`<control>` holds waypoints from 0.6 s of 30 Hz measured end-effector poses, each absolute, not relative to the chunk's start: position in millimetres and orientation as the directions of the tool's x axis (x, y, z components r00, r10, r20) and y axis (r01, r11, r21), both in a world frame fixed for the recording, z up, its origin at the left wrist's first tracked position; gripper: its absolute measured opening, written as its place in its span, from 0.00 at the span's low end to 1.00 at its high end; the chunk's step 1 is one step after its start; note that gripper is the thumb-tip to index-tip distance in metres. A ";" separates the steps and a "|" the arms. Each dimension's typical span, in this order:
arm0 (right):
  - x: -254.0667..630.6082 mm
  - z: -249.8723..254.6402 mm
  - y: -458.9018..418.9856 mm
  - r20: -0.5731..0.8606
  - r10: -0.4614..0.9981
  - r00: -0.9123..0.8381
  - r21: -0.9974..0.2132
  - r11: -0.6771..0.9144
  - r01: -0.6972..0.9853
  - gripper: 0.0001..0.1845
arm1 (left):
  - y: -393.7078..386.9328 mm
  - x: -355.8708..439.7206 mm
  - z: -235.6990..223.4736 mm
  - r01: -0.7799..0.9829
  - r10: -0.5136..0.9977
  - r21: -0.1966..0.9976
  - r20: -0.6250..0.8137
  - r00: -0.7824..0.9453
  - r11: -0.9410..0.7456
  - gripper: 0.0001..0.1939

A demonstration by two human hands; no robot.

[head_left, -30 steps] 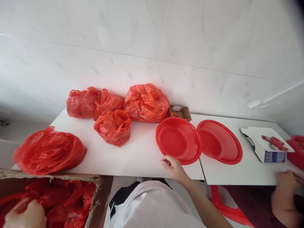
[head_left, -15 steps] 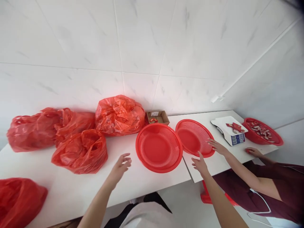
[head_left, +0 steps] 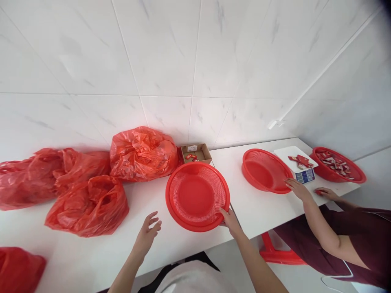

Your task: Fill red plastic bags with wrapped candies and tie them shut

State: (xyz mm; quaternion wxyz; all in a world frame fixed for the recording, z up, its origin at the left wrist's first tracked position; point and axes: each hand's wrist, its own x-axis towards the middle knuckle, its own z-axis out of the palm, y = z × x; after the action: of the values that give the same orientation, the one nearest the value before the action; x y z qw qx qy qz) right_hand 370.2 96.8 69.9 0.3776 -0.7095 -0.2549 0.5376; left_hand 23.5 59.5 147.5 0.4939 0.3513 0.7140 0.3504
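Observation:
A round red plastic colander basket (head_left: pixel 197 195) sits on the white table in front of me. My right hand (head_left: pixel 229 221) grips its lower right rim, thumb over the edge and fingers underneath, partly hidden. To the left of that basket, my left hand (head_left: pixel 148 234) hovers above the table with fingers apart, touching nothing. A second red colander basket (head_left: pixel 264 173) lies farther right, and a co-worker's hand (head_left: pixel 297 189) rests on its right rim.
Red plastic bags (head_left: pixel 88 205) fill the table's left side. A small cardboard box (head_left: pixel 201 154) with red wrapped pieces stands behind my basket. At the right are a white scale (head_left: pixel 282 154) with red packets and a red basin (head_left: pixel 324 173) of wrapped pieces. A co-worker sits there.
My right hand has moved left and taken hold of the near basket's rim. The co-worker's basket has shifted right, away from mine, towards the scale. My left hand remains open.

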 end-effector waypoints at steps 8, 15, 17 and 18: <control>477.7 72.2 82.3 -0.586 0.567 0.579 -0.757 -0.637 -0.143 0.22 | 52.3 -86.1 205.0 0.381 0.710 0.843 -0.001 -0.704 0.379 0.23; 445.4 51.9 54.0 -0.615 0.542 0.572 -0.788 -0.398 -0.470 0.21 | 82.9 -160.1 218.8 0.584 0.699 0.659 0.121 -0.705 0.475 0.13; 413.1 45.6 43.4 -0.663 0.558 0.498 -0.747 -0.457 -0.483 0.23 | 95.9 -166.2 204.6 0.641 0.768 0.611 0.082 -0.636 0.465 0.17; 396.2 43.8 38.1 -0.693 0.565 0.447 -0.720 -0.511 -0.469 0.24 | 101.5 -167.1 196.8 0.661 0.791 0.590 0.060 -0.609 0.465 0.20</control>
State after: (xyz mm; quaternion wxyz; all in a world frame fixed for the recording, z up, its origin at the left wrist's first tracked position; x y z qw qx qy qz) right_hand 396.2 38.1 43.8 0.4930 -0.6933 -0.0346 0.5245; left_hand -167.1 101.5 196.8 0.1117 0.4276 0.8485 0.2912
